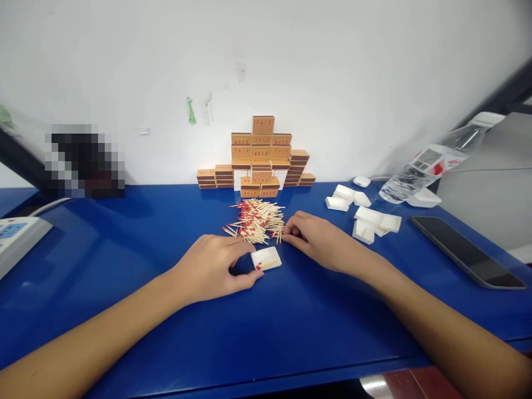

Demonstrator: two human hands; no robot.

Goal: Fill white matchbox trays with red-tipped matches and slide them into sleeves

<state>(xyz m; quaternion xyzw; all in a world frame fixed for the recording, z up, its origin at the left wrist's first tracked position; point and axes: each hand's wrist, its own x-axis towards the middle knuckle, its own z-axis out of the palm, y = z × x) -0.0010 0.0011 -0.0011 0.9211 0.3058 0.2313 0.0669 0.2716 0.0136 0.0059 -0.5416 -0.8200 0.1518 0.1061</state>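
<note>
My left hand [216, 266] grips a small white matchbox tray [270, 253] by its left end, thumb at the near side and fingers at the far side. A few red-tipped matches [268, 265] lie in that tray. Just beyond it is a loose heap of matches [257, 219] on the blue table. At the heap's right edge, my right hand [313, 238] has thumb and forefinger pinched on a match; how many it holds is hard to see. Behind the heap, orange matchboxes [260, 153] are stacked in a stepped pile against the wall.
Several white matchbox trays [363, 233] lie to the right, some with matches. Farther right are a tilted plastic bottle [436, 160], a white charger-like block [361, 181] and a phone [465, 249]. A white device [20, 238] stands at the left edge of the blue table [266, 332].
</note>
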